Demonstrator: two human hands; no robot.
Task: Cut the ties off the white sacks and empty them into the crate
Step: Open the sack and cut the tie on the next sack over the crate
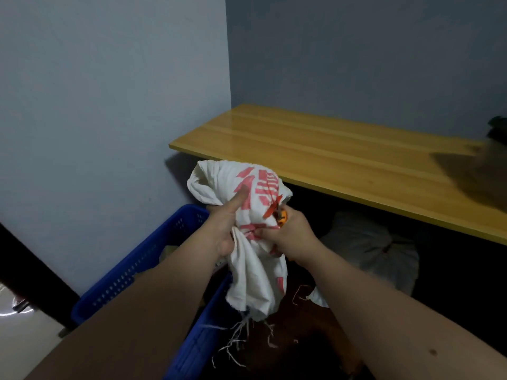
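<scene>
Left hand [226, 231] clamps the gathered neck of a white cloth sack with red print [255, 215], held up over the blue perforated plastic crate [142, 264]. Right hand [290, 237] fisted round an orange-handled cutter [281, 215] at the sack's tie. Second white sack [375, 248] lies under the yellow wooden bench [343, 157].

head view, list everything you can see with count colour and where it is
sack: one, white with red print, held up over the near edge of the crate, frayed threads hanging from its lower end
crate: one, blue, perforated sides, on the floor at lower left
second sack: one, white, tied shut, on the floor under the tabletop
tabletop: one, yellow wood, against the wall at right
tool: one, orange, small, in the right hand against the sack; too hidden to tell what kind
dark object: one, dark, on the tabletop at the far right edge, cut off
left hand: gripping the sack, thumb pressed on the print
right hand: closed around the tool
</scene>
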